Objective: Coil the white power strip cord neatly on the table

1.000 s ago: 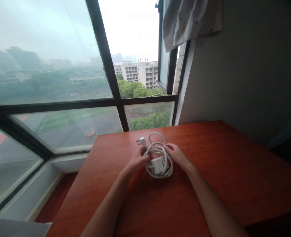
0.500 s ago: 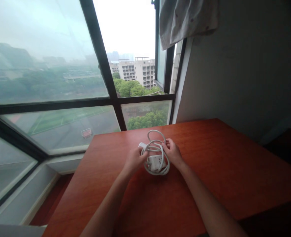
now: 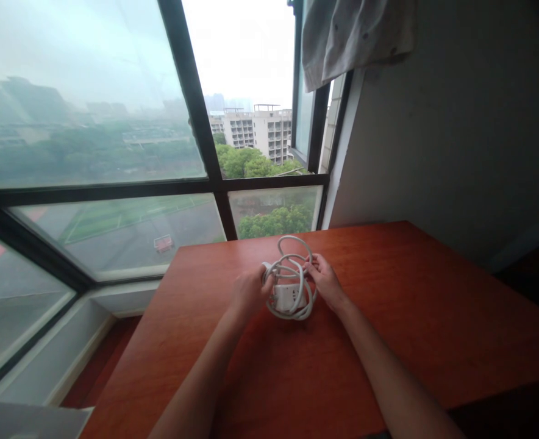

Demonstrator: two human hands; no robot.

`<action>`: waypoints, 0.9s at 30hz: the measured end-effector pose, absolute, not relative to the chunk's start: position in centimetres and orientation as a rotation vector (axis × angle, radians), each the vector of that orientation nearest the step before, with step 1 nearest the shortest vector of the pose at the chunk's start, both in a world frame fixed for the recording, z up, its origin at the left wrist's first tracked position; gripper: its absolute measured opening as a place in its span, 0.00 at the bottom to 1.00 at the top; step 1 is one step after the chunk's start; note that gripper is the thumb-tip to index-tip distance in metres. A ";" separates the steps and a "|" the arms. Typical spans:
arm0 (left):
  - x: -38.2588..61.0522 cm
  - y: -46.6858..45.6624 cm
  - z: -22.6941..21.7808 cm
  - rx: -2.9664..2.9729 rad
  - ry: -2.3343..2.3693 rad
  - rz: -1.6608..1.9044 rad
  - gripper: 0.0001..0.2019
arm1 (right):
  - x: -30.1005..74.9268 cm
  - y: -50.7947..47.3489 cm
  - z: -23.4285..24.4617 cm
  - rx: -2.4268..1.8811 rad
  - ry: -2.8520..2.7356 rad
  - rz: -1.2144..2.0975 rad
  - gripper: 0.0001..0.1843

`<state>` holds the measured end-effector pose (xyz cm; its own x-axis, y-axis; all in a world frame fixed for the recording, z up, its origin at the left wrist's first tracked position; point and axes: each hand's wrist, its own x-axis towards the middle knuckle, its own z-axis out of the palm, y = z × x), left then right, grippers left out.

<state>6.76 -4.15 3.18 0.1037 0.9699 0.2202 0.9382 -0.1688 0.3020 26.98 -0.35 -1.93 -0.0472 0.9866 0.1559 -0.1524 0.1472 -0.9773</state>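
Observation:
A white power strip [image 3: 286,297] with socket holes on its face sits in the middle of its own coiled cord, over the reddish-brown table. The white cord [image 3: 296,239] makes several loops around it, one standing up at the far side. My left hand [image 3: 252,289] is closed on the left side of the coil, where a white piece, perhaps the plug, shows partly behind the fingers. On the right, my right hand [image 3: 325,280] pinches the cord between thumb and fingers. Whether the strip touches the table, I cannot tell.
The wooden table [image 3: 434,317] reaches to the window [image 3: 269,207] at the back and left. A window sash [image 3: 306,116] stands open, with a curtain [image 3: 356,42] hanging over it. A grey wall [image 3: 438,134] rises along the right.
The view has shifted slightly, so everything sits a little further right. Both hands keep hold of the cord coil, and its loops have shifted a little.

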 end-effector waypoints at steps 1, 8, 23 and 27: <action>6.8 -4.3 3.3 2.292 2.011 0.528 0.16 | 27.0 -0.4 -1.9 -0.960 -1.220 1.195 0.15; 6.4 -4.3 3.6 2.338 2.089 0.425 0.16 | 27.4 -0.1 -1.9 -1.054 -1.201 1.040 0.18; 5.4 -3.5 2.5 2.373 1.885 0.586 0.14 | 31.2 0.8 -0.9 -1.184 -0.973 0.691 0.21; 5.2 -3.4 2.8 2.349 1.901 0.526 0.13 | 31.6 0.7 -0.5 -1.118 -0.934 0.703 0.20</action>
